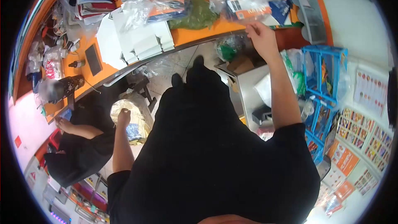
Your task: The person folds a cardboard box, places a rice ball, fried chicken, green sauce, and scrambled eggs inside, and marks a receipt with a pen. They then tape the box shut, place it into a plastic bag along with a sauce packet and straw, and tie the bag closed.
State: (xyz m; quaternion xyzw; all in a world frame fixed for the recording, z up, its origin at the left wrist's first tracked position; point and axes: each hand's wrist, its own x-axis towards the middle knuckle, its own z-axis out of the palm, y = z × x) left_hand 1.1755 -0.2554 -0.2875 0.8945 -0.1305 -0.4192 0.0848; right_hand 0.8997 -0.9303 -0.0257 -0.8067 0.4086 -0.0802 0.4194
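Orange counter (186, 36) runs across the top, full of stuff. Flat white boxes (132, 37) lie on it. A clear bag with an orange pack (248, 10) sits at its edge, just above the right hand (262, 37). The fingertips (251, 27) touch the bag, but it is too small to tell if they pinch it. The left hand (123, 118) hangs low, curled in a fist.

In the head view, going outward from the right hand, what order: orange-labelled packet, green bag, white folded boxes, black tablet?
1. Orange-labelled packet, just beyond the right hand.
2. Green bag, left of it.
3. White folded boxes, farther left.
4. Black tablet, far left.
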